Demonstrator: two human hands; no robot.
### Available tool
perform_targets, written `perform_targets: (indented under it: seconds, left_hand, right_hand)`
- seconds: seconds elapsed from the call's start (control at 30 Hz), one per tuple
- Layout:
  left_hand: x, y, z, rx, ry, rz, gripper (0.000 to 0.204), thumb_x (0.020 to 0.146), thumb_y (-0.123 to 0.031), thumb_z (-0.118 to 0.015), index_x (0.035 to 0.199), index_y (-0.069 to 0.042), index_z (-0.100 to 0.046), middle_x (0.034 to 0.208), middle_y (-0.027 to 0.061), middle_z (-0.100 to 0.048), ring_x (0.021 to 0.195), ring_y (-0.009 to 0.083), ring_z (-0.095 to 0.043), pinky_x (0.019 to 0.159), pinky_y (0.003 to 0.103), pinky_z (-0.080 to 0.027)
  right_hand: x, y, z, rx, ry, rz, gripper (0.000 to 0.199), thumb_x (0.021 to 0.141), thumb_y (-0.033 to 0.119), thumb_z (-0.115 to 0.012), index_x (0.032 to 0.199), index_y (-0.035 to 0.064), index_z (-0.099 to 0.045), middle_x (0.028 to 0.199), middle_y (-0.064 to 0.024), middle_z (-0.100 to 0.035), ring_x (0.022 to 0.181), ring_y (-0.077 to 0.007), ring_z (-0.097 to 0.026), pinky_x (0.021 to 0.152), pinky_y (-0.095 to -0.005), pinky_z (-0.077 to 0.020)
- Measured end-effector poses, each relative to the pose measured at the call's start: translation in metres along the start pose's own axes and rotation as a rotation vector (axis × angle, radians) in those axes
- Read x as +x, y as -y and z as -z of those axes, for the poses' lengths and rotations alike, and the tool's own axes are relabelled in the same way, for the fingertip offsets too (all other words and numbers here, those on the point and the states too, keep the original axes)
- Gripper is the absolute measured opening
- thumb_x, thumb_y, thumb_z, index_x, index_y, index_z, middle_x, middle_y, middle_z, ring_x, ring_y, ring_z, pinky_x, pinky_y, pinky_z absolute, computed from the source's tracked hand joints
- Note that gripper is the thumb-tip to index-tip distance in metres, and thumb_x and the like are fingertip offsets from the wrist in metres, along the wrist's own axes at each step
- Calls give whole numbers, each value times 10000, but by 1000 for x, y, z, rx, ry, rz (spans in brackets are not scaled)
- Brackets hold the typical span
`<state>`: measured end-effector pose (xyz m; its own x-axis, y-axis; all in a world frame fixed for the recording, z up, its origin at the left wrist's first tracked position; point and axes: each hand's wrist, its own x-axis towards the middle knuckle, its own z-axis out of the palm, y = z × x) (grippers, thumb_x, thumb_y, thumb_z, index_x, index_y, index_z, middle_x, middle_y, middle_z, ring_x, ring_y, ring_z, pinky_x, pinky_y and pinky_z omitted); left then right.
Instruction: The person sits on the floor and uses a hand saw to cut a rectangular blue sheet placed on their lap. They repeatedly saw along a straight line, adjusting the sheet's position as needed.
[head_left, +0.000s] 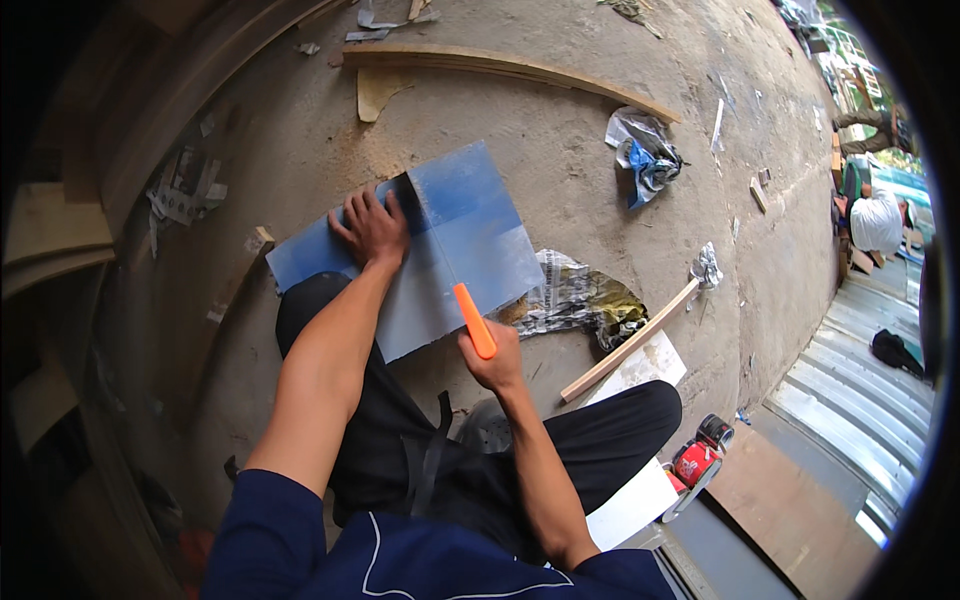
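A blue sheet (475, 210) lies tilted across my left knee and just above the ground. My left hand (376, 228) presses flat on its upper left part, fingers spread. In my right hand (497, 357), at the sheet's lower edge, is the orange handle of what looks like a handsaw (474, 320). Its thin blade, seen nearly edge-on, runs up and away along the sheet, to the right of my left hand. Whether the blade has cut into the sheet I cannot tell.
Beyond the sheet lies a long wooden strip (510, 66). Crumpled plastic (643, 155) and a printed wrapper (565, 292) litter the concrete. A wooden stick (630, 340) rests by my right knee, near red tape rolls (697, 460). Another person (876, 220) is at far right, beside corrugated metal (850, 385).
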<state>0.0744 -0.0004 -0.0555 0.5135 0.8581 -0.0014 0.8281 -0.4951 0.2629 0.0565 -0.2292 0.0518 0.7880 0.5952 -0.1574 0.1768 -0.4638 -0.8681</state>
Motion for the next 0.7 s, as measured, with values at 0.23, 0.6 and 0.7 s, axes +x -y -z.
perform_targets:
  seconds: [0.23, 0.6, 0.7]
  left_hand:
    - [2, 9, -4, -17, -27, -3, 430, 976, -406, -392, 1275, -113, -491, 1292, 58, -500, 1318, 216, -352, 1137, 550, -65]
    - [3, 10, -14, -21, -68, -16, 402, 979, -401, -394, 1268, -133, -475, 1286, 35, -476, 1314, 204, -338, 1134, 573, -62]
    - [3, 8, -1, -26, 1, 18, 439, 984, -413, -372, 1301, -126, -470, 1314, 50, -477, 1331, 216, -332, 1132, 559, -62]
  right_hand:
    - [-70, 0, 36, 31, 78, -115, 157, 765, 93, -647, 676, 4, -554, 560, -145, -530, 479, -293, -547, 490, -363, -420]
    - [13, -15, 0, -27, 98, -50, 187, 784, 113, -637, 692, -17, -538, 575, -162, -521, 484, -298, -518, 509, -369, -415]
    - [-51, -21, 27, -30, 106, -47, 131, 772, 87, -639, 714, -2, -561, 572, -156, -523, 496, -308, -549, 504, -380, -417]
